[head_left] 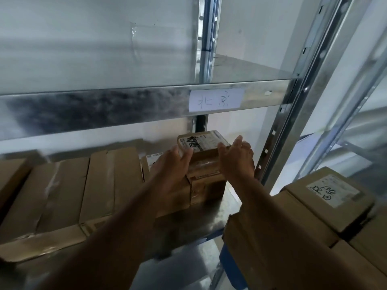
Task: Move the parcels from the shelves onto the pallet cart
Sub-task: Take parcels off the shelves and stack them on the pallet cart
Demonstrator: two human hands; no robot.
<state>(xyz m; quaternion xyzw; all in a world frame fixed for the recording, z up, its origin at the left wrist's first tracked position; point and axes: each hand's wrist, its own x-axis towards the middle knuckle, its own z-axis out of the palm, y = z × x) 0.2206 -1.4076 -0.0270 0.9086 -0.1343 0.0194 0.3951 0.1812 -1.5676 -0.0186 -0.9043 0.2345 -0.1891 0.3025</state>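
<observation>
**Both hands on the top parcel, middle shelf**

On the middle shelf [228, 208], right end, just inside the steel upright [280, 130]: small parcel [206, 141] sits on top of a short stack of boxes [206, 183]. White label with black handwriting faces up.

- Left hand [173, 164]: on the parcel's left side, fingers curled over the near-left corner, gripping it.
- Right hand [237, 159]: flat against the parcel's right side, fingers mostly straight and close together, thumb up near the top edge. Pressing, not wrapped round.
- Parcel is squeezed between the two hands; can't tell whether it is lifted off the stack or resting on it.

Rest of shelf: large flat cartons [69, 195] lie to the left of the stack, taped seams up. One labelled box [154, 162] sits partly hidden behind the left hand.

Shelf beam above [125, 107] carries a paper tag [216, 100] with handwritten characters.

Bottom right, outside the rack: more cartons [326, 197] stacked, top one with a handwritten label, over something blue [227, 260]. Can't tell what the blue thing is.
</observation>
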